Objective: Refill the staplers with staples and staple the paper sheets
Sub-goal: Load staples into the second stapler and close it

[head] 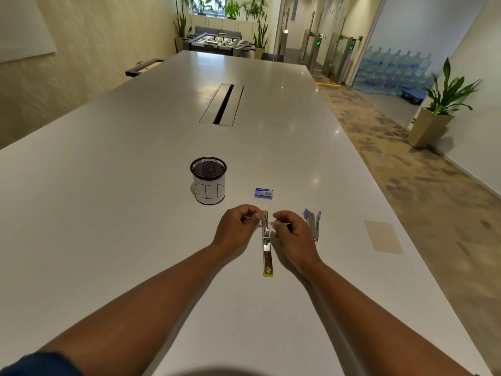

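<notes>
Long white table [135, 213] spans view. Black mesh cup [208, 180] with paper label stands left of centre. Beige paper sheet [383, 236] lies near right edge. Yellow stapler [267, 248] lies opened flat in front, lengthwise. Left hand [237, 229] pinches its far end; right hand [291, 234], fingers curled, pinches small white piece beside it. Blue stapler [313, 223] open, just right. Blue staple box [263, 193] beyond hands.

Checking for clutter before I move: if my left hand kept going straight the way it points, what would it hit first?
Probably the yellow stapler, which the left hand already touches near its far end; beyond it sits the right hand.
</notes>
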Motion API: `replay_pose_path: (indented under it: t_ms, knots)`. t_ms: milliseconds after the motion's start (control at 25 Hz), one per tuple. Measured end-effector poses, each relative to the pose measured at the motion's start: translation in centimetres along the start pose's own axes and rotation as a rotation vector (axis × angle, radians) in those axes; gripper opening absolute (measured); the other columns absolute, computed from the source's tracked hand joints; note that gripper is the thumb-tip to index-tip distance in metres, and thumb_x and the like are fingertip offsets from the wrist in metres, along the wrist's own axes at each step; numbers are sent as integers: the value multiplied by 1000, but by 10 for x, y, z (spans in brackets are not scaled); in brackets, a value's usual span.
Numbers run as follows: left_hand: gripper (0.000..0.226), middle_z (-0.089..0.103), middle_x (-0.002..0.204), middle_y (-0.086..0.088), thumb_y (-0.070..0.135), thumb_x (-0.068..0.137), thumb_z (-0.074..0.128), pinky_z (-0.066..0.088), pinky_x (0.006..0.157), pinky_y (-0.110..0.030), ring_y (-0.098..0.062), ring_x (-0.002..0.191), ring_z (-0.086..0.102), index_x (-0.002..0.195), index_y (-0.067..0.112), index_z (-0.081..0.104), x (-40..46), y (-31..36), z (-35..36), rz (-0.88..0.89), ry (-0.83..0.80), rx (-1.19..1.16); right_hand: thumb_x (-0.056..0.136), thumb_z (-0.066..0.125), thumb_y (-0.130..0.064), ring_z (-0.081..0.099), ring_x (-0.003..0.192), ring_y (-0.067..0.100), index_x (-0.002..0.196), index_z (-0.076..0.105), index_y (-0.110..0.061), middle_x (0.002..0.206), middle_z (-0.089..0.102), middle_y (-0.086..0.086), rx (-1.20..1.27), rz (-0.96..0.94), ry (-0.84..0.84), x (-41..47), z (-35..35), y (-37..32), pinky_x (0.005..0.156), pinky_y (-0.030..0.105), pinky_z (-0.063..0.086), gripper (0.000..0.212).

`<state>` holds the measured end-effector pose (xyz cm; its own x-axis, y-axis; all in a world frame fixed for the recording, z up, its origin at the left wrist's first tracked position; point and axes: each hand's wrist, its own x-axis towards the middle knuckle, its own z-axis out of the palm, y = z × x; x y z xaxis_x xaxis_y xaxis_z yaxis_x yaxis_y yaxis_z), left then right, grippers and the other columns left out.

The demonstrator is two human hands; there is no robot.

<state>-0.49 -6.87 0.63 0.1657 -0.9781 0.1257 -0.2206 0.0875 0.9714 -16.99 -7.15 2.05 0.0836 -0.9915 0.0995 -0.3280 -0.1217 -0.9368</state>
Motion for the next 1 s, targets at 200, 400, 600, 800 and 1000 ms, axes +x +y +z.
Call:
replay_pose_path:
  t_ms: [200, 400, 600, 800, 1000]
  knots:
    - [8, 78, 87, 9, 26, 92, 69, 60, 87, -42, -11, 87, 73, 90, 25, 78, 6, 1, -2, -25, -17, 37, 84, 74, -18, 63, 85, 5, 98, 71, -23, 95, 67, -9, -192, -133, -27, -4, 3, 9, 74, 22, 50, 16]
    - [8, 79, 89, 10, 29, 89, 72, 60, 90, -45, -11, 88, 74, 91, 27, 79, 18, -1, -5, -28, -55, 52, 85, 74, -11, 65, 79, 11, 87, 73, -18, 85, 71, -7, -219, -222, -58, -2, 3, 15, 75, 36, 55, 7]
    - [8, 77, 84, 12, 28, 88, 71, 59, 85, -41, -10, 87, 73, 88, 27, 79, 32, 0, -11, -16, -124, 239, 86, 74, -11, 66, 80, 12, 88, 73, -19, 86, 72, -7, -166, -231, -65, -1, 4, 20, 74, 36, 56, 9]
    - [11, 73, 77, 18, 19, 90, 72, 47, 74, -22, 8, 74, 64, 84, 25, 79, 44, 14, -11, -6, -242, 345, 85, 74, -12, 66, 79, 11, 88, 74, -21, 85, 72, -7, -160, -241, -57, 0, 4, 24, 73, 33, 54, 9]
    - [13, 75, 86, 13, 18, 89, 72, 55, 84, -30, -3, 86, 68, 78, 23, 78, 46, 21, -6, -14, -273, 457, 85, 74, -12, 67, 81, 10, 90, 75, -20, 88, 73, -8, -156, -236, -39, 1, 4, 26, 74, 32, 55, 10]
